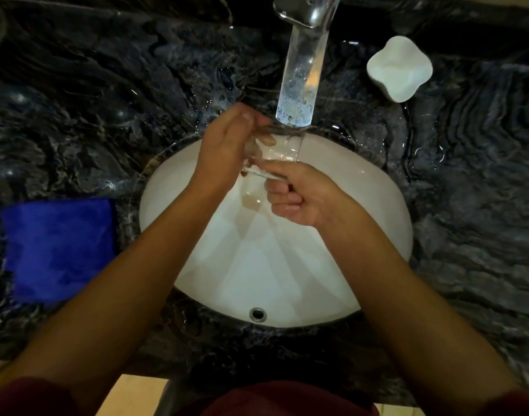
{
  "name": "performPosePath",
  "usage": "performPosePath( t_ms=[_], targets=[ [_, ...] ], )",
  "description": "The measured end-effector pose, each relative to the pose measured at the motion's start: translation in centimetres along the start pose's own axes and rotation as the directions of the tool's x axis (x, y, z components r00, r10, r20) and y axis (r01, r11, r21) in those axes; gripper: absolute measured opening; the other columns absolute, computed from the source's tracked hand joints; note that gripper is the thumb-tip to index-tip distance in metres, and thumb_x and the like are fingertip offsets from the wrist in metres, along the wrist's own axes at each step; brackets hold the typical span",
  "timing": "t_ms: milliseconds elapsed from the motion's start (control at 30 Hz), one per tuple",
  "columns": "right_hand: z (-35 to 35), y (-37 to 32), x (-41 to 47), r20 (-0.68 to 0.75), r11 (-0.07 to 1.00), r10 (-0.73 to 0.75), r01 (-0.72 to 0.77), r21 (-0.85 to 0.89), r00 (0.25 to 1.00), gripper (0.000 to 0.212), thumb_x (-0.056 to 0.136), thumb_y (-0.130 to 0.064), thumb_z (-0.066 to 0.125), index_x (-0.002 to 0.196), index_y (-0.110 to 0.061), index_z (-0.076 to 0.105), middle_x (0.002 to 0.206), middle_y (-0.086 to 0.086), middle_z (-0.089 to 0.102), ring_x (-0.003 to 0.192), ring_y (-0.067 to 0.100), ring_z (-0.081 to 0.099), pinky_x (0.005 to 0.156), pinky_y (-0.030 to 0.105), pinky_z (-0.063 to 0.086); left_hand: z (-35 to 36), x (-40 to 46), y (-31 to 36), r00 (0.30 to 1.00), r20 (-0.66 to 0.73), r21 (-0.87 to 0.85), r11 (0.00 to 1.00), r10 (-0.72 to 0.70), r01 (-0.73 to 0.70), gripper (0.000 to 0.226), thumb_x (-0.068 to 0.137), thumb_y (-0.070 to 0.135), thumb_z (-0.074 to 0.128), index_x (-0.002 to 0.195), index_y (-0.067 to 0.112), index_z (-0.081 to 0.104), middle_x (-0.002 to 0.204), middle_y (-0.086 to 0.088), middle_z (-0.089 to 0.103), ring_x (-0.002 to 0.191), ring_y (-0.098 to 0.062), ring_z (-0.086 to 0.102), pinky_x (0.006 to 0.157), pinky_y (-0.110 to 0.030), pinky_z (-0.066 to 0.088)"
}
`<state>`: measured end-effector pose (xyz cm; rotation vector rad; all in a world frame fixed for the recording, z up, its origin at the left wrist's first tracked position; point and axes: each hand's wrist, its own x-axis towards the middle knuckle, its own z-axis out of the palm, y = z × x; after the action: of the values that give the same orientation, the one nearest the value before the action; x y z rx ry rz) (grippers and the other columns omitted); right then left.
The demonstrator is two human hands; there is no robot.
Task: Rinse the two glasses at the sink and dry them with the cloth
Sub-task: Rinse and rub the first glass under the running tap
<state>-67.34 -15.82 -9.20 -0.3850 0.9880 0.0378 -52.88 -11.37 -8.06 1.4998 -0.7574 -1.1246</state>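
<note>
A clear glass [272,151] is held over the sink [377,205] by both hands: left hand [227,145] fingers wrapped around it, right hand [293,193] fingers curled at its base. A blue cloth [59,247] is laid near the counter's [77,100] left edge.

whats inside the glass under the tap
Running water from the tap pours into the glass, and fingers of the left hand reach inside it. The right hand covers the glass's base, so that part is hidden.

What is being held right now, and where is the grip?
A clear glass, under the running tap. The left hand wraps its side near the rim; the right hand grips its base end.
</note>
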Motion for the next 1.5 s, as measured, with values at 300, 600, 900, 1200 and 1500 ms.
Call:
performPosePath(
  t_ms=[300,600,900,1200,1500],
  targets=[
    [-1.5,-3.0,0.3,-0.208,0.436,-0.521,0.049,-0.899,0.828,0.029,0.075,-0.027,0.091,0.066,-0.018,0.064,0.071,0.004,0.073,0.067,0.017,0.067,0.065,0.031,0.057,-0.4,-1.5,-1.9,0.873,0.181,-0.074,0.878,-0.454,0.472,0.030,0.103,0.014,0.040,0.079,0.015,0.058,0.067,-0.013,0.061,0.043,-0.025,0.052,0.044,-0.020,0.031],
    [-1.9,-4.6,-1.6,-0.129,0.686,-0.643,0.492,-0.536,0.755,0.011,0.096,-0.021,0.066,0.095,-0.024,0.077,0.088,0.004,0.080,0.075,0.013,0.074,0.059,0.031,0.058,0.4,0.5,-0.4,0.818,-0.058,-0.178,0.812,-0.573,0.556,0.034,0.105,0.030,0.039,0.092,0.011,0.064,0.067,-0.011,0.072,0.039,-0.020,0.048,0.044,-0.017,0.030],
    [-1.4,-2.0,-0.5,-0.264,0.867,-0.491,0.434,-0.246,0.830,0.033,0.099,-0.042,0.053,0.110,-0.018,0.072,0.092,0.004,0.074,0.071,0.018,0.076,0.051,0.031,0.057,1.0,-0.8,0.1,0.970,0.048,0.262,0.940,-0.239,0.219,0.048,0.090,0.072,0.046,0.104,0.030,0.063,0.064,0.001,0.067,0.043,-0.016,0.056,0.038,-0.024,0.038],
    [-2.5,-1.2,0.9,-0.212,0.972,-0.229,0.235,0.004,0.950,0.044,0.095,-0.045,0.056,0.113,-0.009,0.072,0.086,0.011,0.073,0.060,0.027,0.066,0.052,0.029,0.048,0.5,-1.5,-1.1,0.979,0.187,0.324,0.946,-0.075,0.011,0.027,0.088,0.054,0.068,0.114,0.048,0.062,0.112,0.027,0.070,0.107,0.002,0.066,0.089,-0.022,0.052],
    [-2.5,-0.9,1.1,-0.007,0.952,-0.110,0.107,0.288,0.994,0.055,0.096,-0.058,0.048,0.090,-0.011,0.076,0.082,0.015,0.067,0.051,0.022,0.056,0.037,0.016,0.031,3.9,1.7,1.2,0.948,0.019,0.111,0.943,-0.318,0.314,0.026,0.104,0.020,0.053,0.085,0.024,0.071,0.066,0.012,0.073,0.056,0.003,0.066,0.051,-0.017,0.047]
  ],
)
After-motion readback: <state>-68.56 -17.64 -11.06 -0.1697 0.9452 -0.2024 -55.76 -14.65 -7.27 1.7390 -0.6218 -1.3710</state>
